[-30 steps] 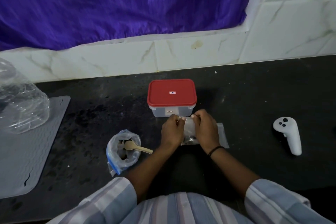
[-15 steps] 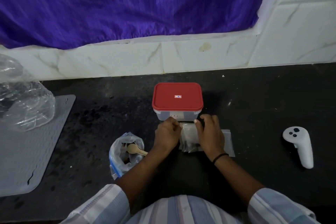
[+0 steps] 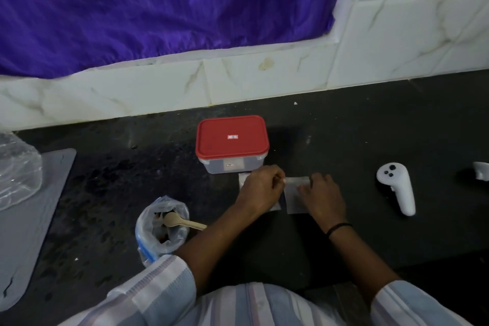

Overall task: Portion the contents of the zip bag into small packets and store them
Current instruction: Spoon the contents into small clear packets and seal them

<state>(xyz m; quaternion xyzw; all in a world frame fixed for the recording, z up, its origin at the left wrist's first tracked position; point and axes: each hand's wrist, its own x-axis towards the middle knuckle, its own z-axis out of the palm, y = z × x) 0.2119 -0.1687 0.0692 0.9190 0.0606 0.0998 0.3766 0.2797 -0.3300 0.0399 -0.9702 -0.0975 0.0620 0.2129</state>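
Observation:
An open zip bag (image 3: 158, 235) with dark contents stands on the black counter, and a wooden spoon (image 3: 182, 223) sticks out of it. Behind my hands sits a clear box with a red lid (image 3: 232, 137), closed. An empty small clear packet (image 3: 294, 194) lies flat in front of the box. My left hand (image 3: 260, 190) pinches its top left corner. My right hand (image 3: 321, 197) lies over its right side with fingers curled on its top edge. Another packet (image 3: 242, 180) lies mostly hidden under my left hand.
A white handheld controller (image 3: 397, 188) lies to the right, and part of a second one (image 3: 481, 171) shows at the right edge. On the left are a grey mat (image 3: 34, 222) and a crumpled clear plastic bag (image 3: 16, 174). A tiled wall runs along the back.
The packet that both hands held up by its top now lies on the counter under my left hand. Both hands have shifted right onto the empty packet.

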